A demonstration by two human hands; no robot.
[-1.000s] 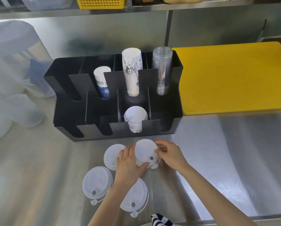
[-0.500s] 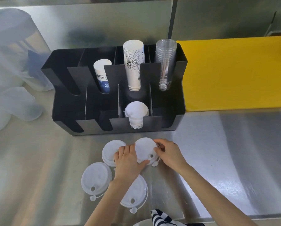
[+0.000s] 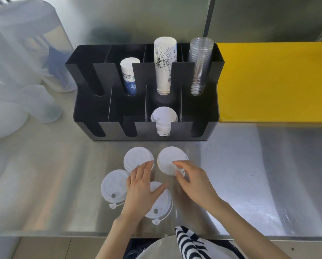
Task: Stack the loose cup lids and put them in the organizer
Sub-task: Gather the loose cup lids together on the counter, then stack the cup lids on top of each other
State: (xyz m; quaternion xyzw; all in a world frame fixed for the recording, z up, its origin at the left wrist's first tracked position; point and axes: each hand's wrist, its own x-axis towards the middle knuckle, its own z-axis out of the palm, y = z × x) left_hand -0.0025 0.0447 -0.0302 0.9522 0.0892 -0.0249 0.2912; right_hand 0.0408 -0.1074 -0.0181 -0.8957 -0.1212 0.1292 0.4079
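Several loose white cup lids lie on the steel counter in front of the black organizer [image 3: 199,109]. My right hand [image 3: 193,182] grips the near edge of the right-hand lid [image 3: 168,158] between thumb and fingers. My left hand [image 3: 141,186] is spread flat, its fingertips touching the lid beside it [image 3: 137,157]. Its palm covers part of the nearest lid [image 3: 163,204]. Another lid [image 3: 113,186] lies to the left. A stack of white lids [image 3: 163,118] stands in a front slot of the organizer.
The organizer's back slots hold two paper cup stacks [image 3: 164,64] and a clear cup stack [image 3: 200,64]. A yellow board [image 3: 276,81] lies to the right, translucent plastic jugs [image 3: 21,71] to the left. The counter's front edge is near my body.
My left hand has let go of the lid that both hands held and has moved left onto the neighbouring lid. My right hand still holds that lid. The camera has tilted down.
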